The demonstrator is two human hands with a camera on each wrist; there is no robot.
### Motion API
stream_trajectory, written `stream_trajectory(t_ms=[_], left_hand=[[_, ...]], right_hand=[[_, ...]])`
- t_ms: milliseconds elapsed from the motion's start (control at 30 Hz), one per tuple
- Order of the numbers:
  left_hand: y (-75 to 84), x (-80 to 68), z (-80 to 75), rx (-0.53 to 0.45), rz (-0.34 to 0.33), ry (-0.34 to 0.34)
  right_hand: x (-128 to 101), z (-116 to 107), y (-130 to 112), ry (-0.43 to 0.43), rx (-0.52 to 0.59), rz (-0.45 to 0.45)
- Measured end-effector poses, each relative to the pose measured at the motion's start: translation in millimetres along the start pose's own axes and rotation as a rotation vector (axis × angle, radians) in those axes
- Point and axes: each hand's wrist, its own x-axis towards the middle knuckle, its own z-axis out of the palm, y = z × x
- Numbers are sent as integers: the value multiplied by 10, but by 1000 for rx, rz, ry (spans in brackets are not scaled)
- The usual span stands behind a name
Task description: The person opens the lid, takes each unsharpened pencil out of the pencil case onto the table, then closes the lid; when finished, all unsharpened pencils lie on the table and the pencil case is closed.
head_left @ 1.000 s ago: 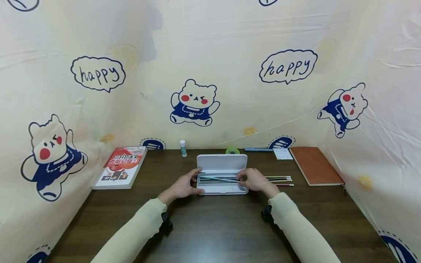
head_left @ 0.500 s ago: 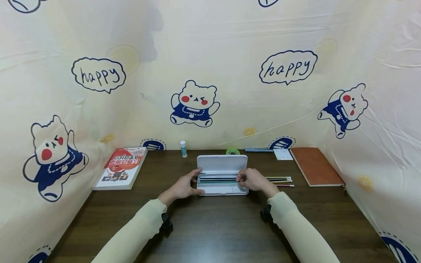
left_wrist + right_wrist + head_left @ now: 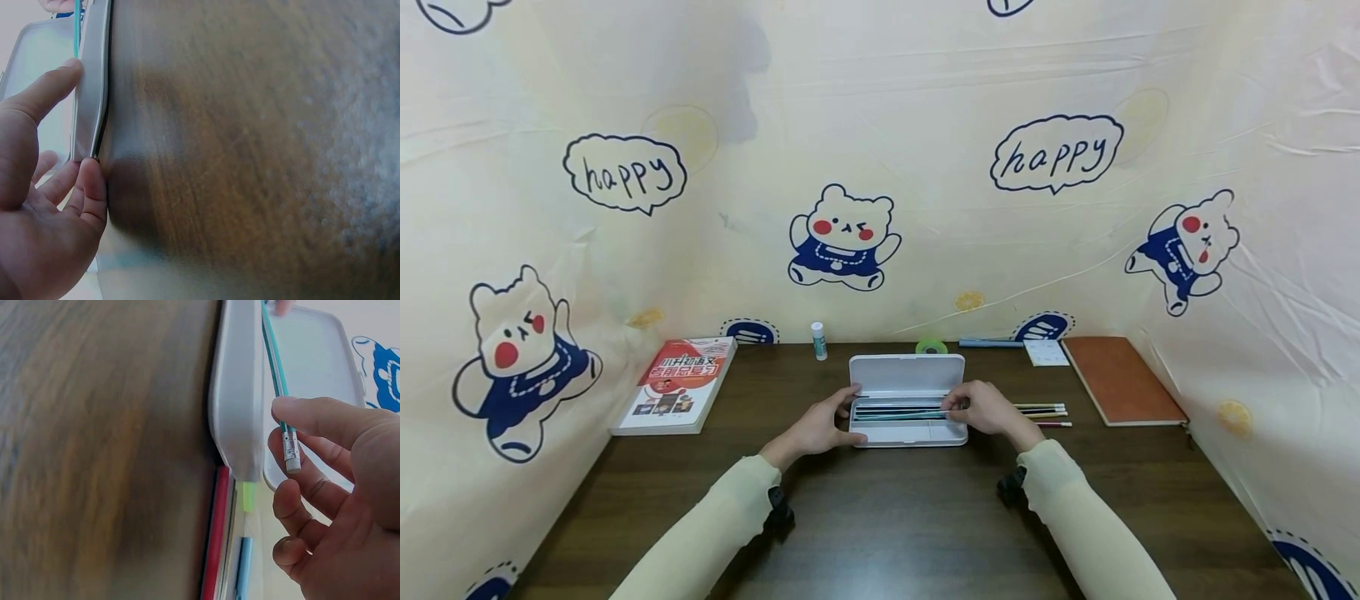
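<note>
A white pencil case [image 3: 907, 433] lies open on the dark wooden table, its lid [image 3: 907, 372] flipped back. My left hand [image 3: 842, 417] grips the case's left end, thumb on the rim [image 3: 90, 94] and fingers at the corner. My right hand [image 3: 958, 408] pinches the eraser end of a teal pencil [image 3: 275, 369] between thumb and index finger [image 3: 284, 434]. The pencil runs along the inside of the case [image 3: 240, 394], and its far end shows in the left wrist view [image 3: 77, 28]. Several loose pencils [image 3: 1045, 411] lie on the table just right of the case.
A red-covered book [image 3: 677, 382] lies at the left and a brown notebook [image 3: 1120, 377] at the right. A glue stick [image 3: 818, 339], a green tape roll [image 3: 930, 344], a blue pen [image 3: 988, 341] and a white card [image 3: 1045, 352] line the back edge. Printed fabric walls enclose the table.
The teal pencil was tilted above the case and now lies level along it. My right hand has shifted slightly to the right, still pinching it. The left hand has stayed put.
</note>
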Motion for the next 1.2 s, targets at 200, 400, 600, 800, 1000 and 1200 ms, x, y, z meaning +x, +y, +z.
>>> stream_trajectory(t_ms=[200,400,600,800,1000,1200], left_hand=[[-1,-4,-5,-7,12,-2],[-9,-11,-5,-14,22,3],[-14,-11,1,-13,25,7],[-16,-3,1,-18,24,5],[-34,10,6,-19,33,6],[-43,8,9,-24,30,3]], right_hand=[[-98,-135,101,38,28,-25],[-221,-305,266,75,12,-48],[-362,-456,477,103,27,-14],[-523,-574,659,136,8,19],[-676,-660,871,131,-7,56],[-827,-730,1052,109,-14,135]])
